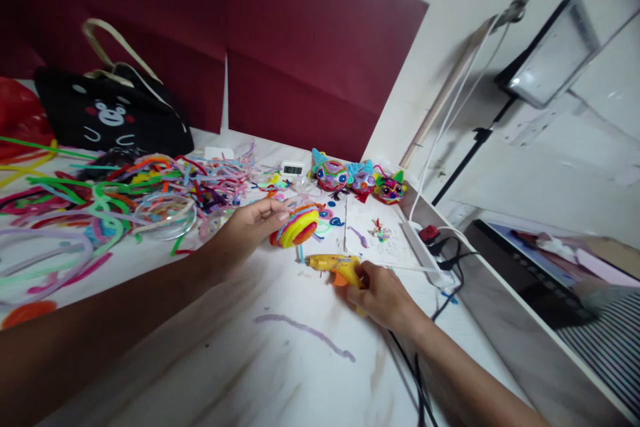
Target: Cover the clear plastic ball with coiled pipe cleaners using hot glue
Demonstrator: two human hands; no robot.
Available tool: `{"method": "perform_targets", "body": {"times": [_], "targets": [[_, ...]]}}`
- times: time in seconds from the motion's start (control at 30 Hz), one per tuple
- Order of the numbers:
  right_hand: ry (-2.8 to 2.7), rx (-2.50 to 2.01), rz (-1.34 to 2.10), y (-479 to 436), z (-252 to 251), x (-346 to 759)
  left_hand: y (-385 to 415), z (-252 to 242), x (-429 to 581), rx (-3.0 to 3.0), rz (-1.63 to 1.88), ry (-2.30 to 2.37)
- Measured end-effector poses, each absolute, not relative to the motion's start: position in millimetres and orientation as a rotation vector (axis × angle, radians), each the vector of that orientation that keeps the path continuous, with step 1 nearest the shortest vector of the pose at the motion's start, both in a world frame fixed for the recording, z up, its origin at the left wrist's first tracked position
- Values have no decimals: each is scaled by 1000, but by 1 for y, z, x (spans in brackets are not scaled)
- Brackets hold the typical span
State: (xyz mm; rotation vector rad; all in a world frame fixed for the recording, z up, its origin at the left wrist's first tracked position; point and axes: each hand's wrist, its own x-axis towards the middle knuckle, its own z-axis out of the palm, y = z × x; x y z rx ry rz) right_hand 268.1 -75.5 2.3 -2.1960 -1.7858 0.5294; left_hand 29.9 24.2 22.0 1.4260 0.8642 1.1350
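Note:
Between the fingers of my left hand [260,221] is a round craft piece [299,227] wound with yellow, orange, red and purple pipe cleaners. My right hand [383,293] is closed around the handle of a yellow hot glue gun [333,263] with an orange trigger. The gun's nozzle points left, just below the craft piece, near a short light-blue strip. A loose lilac pipe cleaner [305,335] lies on the white tabletop in front of my hands.
Tangled pipe cleaners [120,200] and a clear round container [167,217] lie left. Finished-looking animal ornaments [333,173] stand at the back beside a small digital clock [292,168]. A power strip [425,250] with cables runs along the right edge. A black bag [110,113] sits back left.

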Motion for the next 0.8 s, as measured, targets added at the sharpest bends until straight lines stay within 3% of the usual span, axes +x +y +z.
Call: {"method": "perform_targets", "body": {"times": [0.23,0.6,0.7,0.8], "targets": [[-1837,-2247,246,-92,24,273,29,16,21,1297,1165,871],[-1637,-2208,-603,-98,39,286,31,3,24,1361,1127,850],[-1572,-1941,-466,-95,39,297,30,2,24,1372,1110,852],[-1436,-1747,-41,-95,40,298,26,3,23,1428,1057,827]]}}
